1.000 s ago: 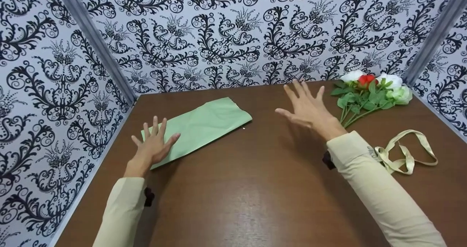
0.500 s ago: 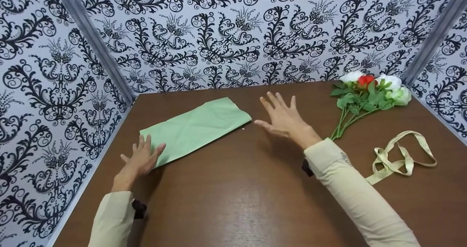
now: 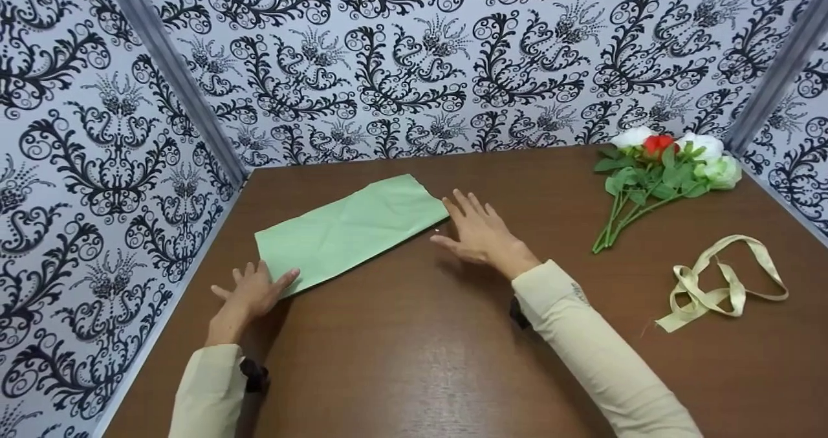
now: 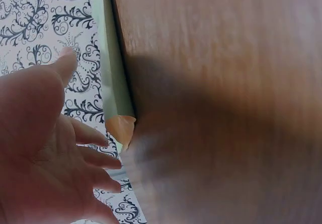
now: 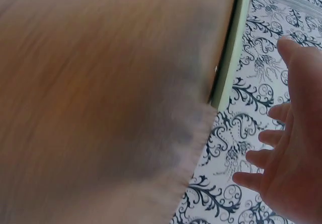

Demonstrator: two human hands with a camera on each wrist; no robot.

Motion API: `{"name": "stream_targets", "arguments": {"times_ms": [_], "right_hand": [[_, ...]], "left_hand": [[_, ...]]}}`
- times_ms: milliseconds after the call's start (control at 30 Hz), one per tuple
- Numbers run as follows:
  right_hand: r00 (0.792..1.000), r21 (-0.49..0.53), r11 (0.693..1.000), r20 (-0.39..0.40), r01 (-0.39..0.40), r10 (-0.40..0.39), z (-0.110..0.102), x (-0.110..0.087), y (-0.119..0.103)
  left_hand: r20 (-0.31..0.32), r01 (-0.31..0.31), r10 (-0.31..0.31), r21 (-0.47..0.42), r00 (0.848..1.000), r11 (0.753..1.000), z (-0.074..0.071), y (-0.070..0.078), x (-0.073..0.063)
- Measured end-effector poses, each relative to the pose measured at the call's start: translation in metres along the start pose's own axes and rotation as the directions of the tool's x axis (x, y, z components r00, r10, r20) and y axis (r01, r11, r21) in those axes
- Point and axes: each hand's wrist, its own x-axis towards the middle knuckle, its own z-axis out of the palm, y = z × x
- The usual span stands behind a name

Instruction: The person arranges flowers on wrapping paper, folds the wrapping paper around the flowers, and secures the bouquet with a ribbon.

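Observation:
A folded sheet of light green paper lies slantwise on the brown table, left of the middle. At its near left end is my left hand, fingers spread, thumb overlapping the paper's corner in the head view. My right hand is at the opposite end, its fingertips right by the paper's right corner and its fingers spread. In the left wrist view the paper's edge runs past my open palm. The right wrist view shows the paper's thin edge beside my straight fingers. Neither hand grips anything.
Artificial flowers, white, red and pale green with leafy stems, lie at the back right. A looped cream ribbon rests nearer on the right. Patterned walls enclose the table at the back and sides.
My right hand has moved left and nearer, from beside the flowers to the paper's right end. My left hand has drawn back from over the paper to its left corner. The paper stays put.

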Motion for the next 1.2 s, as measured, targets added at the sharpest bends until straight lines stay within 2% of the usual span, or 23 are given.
{"name": "stream_targets", "arguments": {"times_ms": [133,233,367,533,733,800,933,1100,1167,1200], "right_hand": [[0.999,0.032,0.999,0.034,0.014,-0.015,0.008,0.006,-0.008],[0.997,0.047,0.999,0.071,0.01,-0.013,0.015,0.01,-0.013],[0.994,0.051,0.999,0.105,0.014,-0.02,0.022,0.015,-0.016],[0.99,0.036,0.999,0.133,0.032,-0.036,0.026,0.019,-0.017],[0.985,0.037,0.999,0.169,0.026,-0.032,0.026,0.021,-0.017],[0.982,0.05,0.999,0.186,0.022,-0.031,0.026,0.019,-0.016],[0.979,0.077,0.997,0.203,0.005,-0.021,0.022,0.018,-0.013],[0.988,0.124,0.992,0.149,0.009,-0.028,0.015,0.018,-0.004],[0.995,0.136,0.99,0.088,0.034,-0.046,0.013,0.018,0.001],[0.997,0.141,0.989,0.052,0.048,-0.056,0.012,0.017,0.003]], "left_hand": [[-0.003,0.013,-0.013,0.026,1.0,1.0,0.002,-0.002,-0.003],[0.007,0.042,-0.042,0.005,0.999,0.999,0.004,-0.003,-0.003],[-0.01,0.07,-0.07,-0.03,0.997,0.997,0.007,-0.007,-0.002],[-0.095,0.045,-0.059,-0.138,0.994,0.989,0.007,-0.012,-0.003],[-0.187,0.004,-0.065,-0.309,0.98,0.951,0.005,-0.015,-0.005],[-0.242,-0.012,-0.077,-0.347,0.967,0.938,0.005,-0.014,-0.006],[-0.373,-0.051,-0.104,-0.384,0.922,0.922,0.007,-0.006,-0.007],[-0.462,-0.132,-0.091,-0.427,0.882,0.895,0.007,0.012,-0.011],[-0.525,-0.2,-0.054,-0.414,0.849,0.888,0.008,0.02,-0.012],[-0.566,-0.241,-0.031,-0.399,0.824,0.885,0.009,0.024,-0.012]]}}
